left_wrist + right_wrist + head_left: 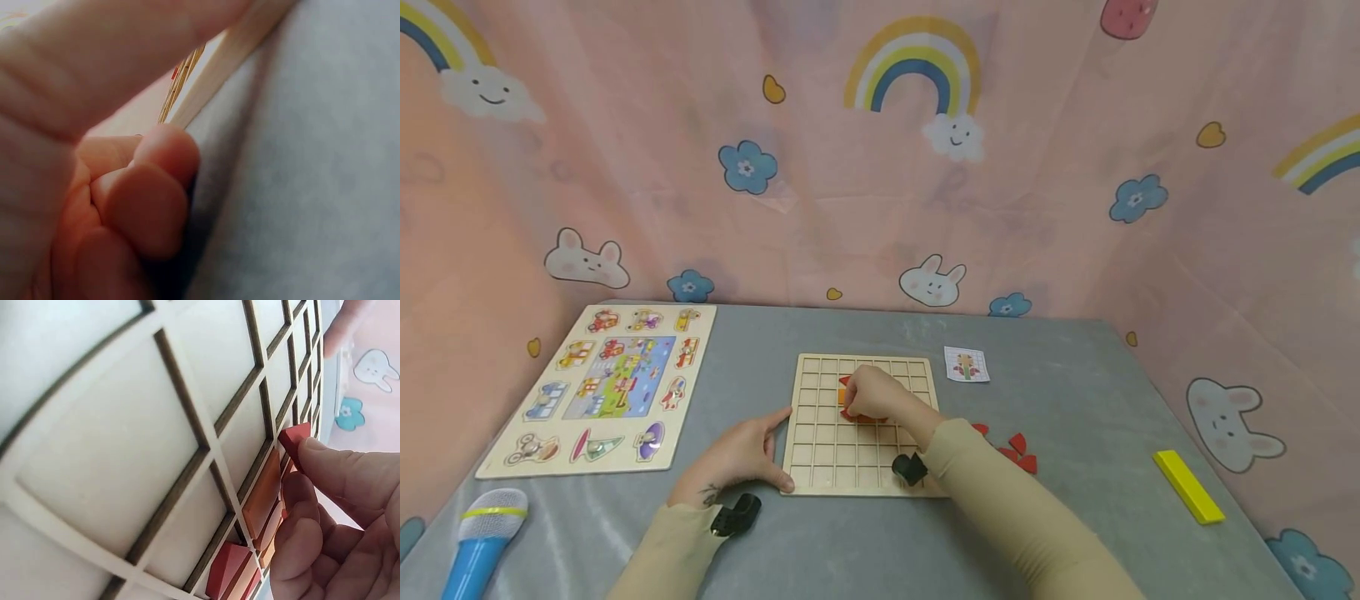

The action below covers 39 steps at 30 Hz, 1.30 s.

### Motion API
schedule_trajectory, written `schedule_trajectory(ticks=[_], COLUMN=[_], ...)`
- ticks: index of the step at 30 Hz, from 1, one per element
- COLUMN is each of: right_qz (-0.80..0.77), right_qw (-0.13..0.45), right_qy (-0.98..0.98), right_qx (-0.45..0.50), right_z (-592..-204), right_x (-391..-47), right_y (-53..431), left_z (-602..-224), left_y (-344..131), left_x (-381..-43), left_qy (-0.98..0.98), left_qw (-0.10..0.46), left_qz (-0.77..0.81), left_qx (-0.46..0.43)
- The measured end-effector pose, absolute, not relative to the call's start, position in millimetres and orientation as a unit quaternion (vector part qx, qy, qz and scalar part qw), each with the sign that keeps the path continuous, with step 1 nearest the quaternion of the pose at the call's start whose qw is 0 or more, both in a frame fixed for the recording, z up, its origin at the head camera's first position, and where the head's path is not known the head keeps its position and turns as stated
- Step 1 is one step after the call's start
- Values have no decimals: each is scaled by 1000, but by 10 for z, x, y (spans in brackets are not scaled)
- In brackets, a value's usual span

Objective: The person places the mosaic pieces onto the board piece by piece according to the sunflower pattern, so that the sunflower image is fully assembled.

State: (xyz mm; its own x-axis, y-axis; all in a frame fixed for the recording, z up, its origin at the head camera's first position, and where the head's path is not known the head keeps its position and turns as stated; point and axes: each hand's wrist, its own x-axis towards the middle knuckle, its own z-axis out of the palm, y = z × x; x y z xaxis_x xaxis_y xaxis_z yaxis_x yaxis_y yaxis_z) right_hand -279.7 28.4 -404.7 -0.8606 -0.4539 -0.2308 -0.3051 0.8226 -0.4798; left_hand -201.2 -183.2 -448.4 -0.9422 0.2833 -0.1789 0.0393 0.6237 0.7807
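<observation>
The left hand [739, 457], unclenched, touched the board [822, 457] under the right hand [880, 396], which pinched a red block [292, 442] and, crowding close, could have knocked the neighbouring orange block [262, 495] askew.

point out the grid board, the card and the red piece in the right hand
grid board [846, 456], head view, bare cells below its middle
card [966, 365], head view, its printed drawing
red piece [291, 441], right wrist view, its exposed face
</observation>
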Motion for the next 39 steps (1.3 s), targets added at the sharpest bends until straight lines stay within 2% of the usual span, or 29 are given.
schedule_trajectory(ticks=[20,26,32,39], right_qz=[-186,-229,-304,-268], right_qw=[174,160,129,85], right_qy=[947,940,927,948], right_qx=[-198,-196,-176,-151], right_z=[-4032,-3932,-3645,-3549], right_x=[-2787,-2793,-2777,-2673], right_y=[241,316,678,1332], left_z=[-4492,-4488,-4500,-4486], left_y=[-1840,-1835,-1823,-1832], left_x=[-2016,-2013,-2009,-1998], left_qy=[889,890,888,886], left_qw=[140,139,140,140], left_qz=[424,423,427,432], left_qx=[100,98,99,97])
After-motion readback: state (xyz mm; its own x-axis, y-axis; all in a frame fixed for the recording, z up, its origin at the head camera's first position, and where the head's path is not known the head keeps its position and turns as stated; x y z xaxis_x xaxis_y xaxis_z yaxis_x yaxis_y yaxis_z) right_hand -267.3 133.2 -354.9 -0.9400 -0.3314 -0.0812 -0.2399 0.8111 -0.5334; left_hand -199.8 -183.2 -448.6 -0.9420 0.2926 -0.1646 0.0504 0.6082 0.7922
